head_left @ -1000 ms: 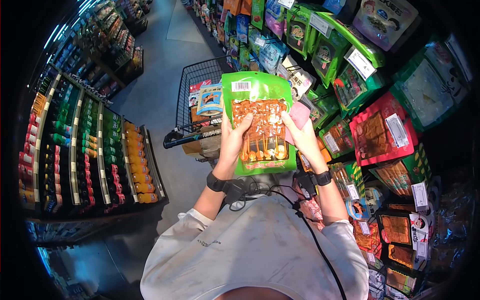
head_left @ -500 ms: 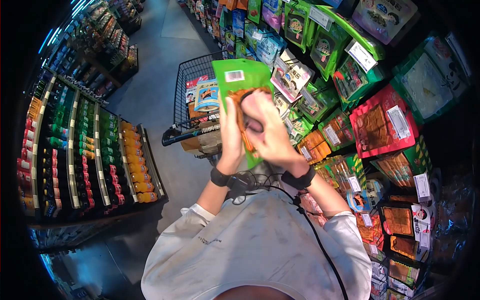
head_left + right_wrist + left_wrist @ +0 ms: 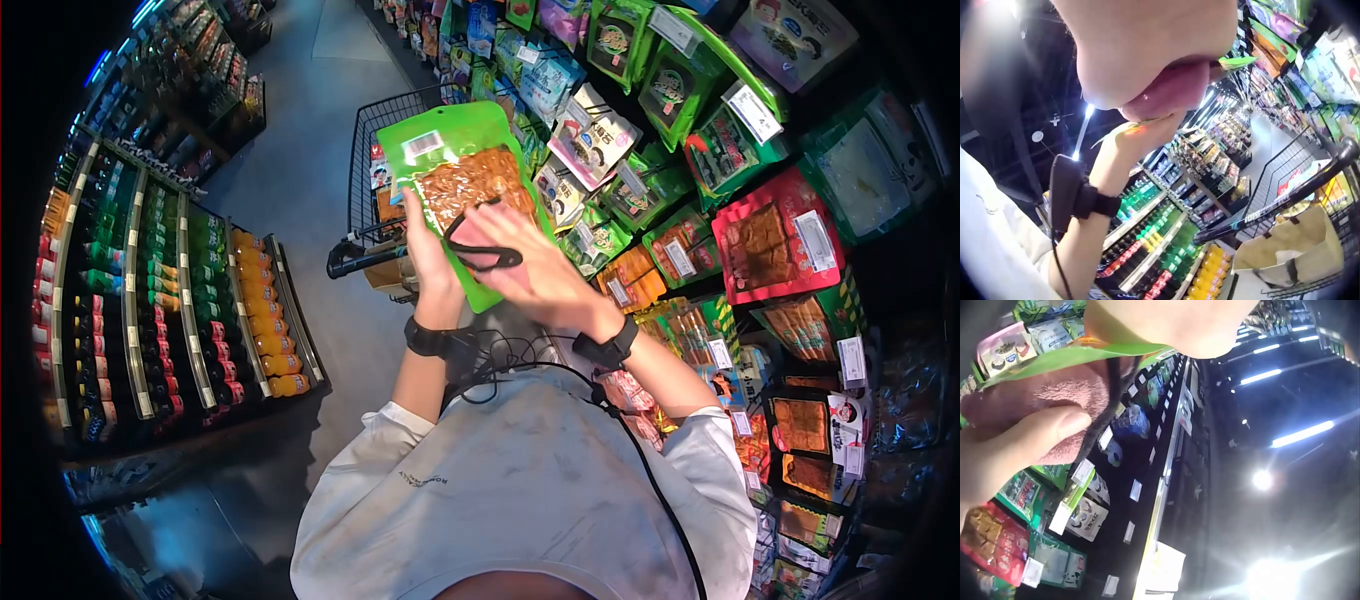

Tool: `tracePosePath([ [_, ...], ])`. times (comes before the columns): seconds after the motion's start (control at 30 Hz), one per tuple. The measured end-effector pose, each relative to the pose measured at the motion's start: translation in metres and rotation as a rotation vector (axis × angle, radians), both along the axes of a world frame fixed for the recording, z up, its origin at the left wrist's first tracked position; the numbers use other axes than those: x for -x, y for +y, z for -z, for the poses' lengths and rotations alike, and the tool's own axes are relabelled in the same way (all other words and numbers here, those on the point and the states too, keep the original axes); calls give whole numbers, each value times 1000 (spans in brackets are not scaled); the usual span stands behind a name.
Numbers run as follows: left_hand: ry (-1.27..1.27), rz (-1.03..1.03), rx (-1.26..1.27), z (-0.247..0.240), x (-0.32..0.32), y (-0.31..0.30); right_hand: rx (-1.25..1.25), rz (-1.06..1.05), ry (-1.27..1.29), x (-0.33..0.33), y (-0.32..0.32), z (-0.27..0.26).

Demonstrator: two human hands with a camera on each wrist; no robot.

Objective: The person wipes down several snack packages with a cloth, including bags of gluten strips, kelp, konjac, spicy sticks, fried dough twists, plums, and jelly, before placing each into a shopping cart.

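In the head view, my left hand [image 3: 430, 250] grips the left edge of a green packet [image 3: 408, 125], its fingers partly hidden behind. The packet has a clear front showing brown food and leans to the left. Over its lower front lies my right hand [image 3: 545, 280], with a pink fuzzy cloth [image 3: 476, 237] edged in black at its fingers. The left wrist view shows the right thumb [image 3: 1054, 431] pressing that pink cloth [image 3: 1069, 387] under the green packet edge [image 3: 1079, 355]. Pink cloth [image 3: 1172, 90] also shows beneath my right hand [image 3: 1154, 37] in the right wrist view.
A black wire cart [image 3: 365, 150] with packets inside stands beyond my hands, a tan bag [image 3: 1304, 250] by its handle. Hanging snack packets [image 3: 765, 240] line the right. Drink bottle shelves [image 3: 190, 300] stand left, with grey floor [image 3: 310, 180] between.
My right hand has left the packet's right edge and come across its front with the pink cloth. The packet has tilted and shifted left, and its front faces up again after turning partly sideways.
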State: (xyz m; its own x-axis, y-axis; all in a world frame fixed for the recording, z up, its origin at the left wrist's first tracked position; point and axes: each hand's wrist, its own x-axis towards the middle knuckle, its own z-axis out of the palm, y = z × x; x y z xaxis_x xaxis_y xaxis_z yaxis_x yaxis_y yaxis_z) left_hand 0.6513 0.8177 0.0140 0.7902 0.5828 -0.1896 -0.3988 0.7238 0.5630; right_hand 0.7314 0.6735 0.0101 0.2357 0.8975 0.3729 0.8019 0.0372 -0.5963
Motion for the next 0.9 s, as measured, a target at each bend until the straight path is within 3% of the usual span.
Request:
tracePosePath([
  [0.03, 36, 4, 0, 9, 7, 10, -14, 5, -25, -6, 3, -9],
  [0.07, -455, 351, -66, 39, 13, 30, -76, 123, 47, -8, 8, -6],
  [0.1, -160, -12, 97, 29, 5, 19, -80, 177, 10, -24, 20, 18],
  [0.13, -116, -74, 79, 33, 5, 20, -83, 232, -26, -40, 32, 42],
  [0.2, -49, -184, 38, 43, 11, 27, -166, 323, 410, -18, 43, 25],
  [0.3, 101, -375, -72, 49, 25, 50, -100, 215, 958, -5, 44, 38],
  [0.43, 139, -368, -93, 65, 42, 74, 73, 40, 1206, 8, 32, 30],
  [0.5, 177, -407, -140, 86, 41, 79, 47, 111, 1099, 14, 38, 32],
  [0.57, 165, -389, -127, 61, 44, 62, 82, 189, 994, 12, 41, 43],
  [0.6, 132, -365, -118, 57, 43, 59, 162, 256, 1059, 17, 41, 29],
  [0.67, 17, -235, -145, 52, 46, 60, 22, 339, 828, 11, 41, 32],
  [0.77, 313, -275, -309, 71, 48, 53, -100, 472, 416, -5, 42, 47],
  [0.83, 263, -105, -316, 58, 52, 46, -64, 561, 237, -6, 42, 36],
  [0.9, 203, 65, -201, 39, 49, 31, 42, 436, 141, -2, 40, 25],
])
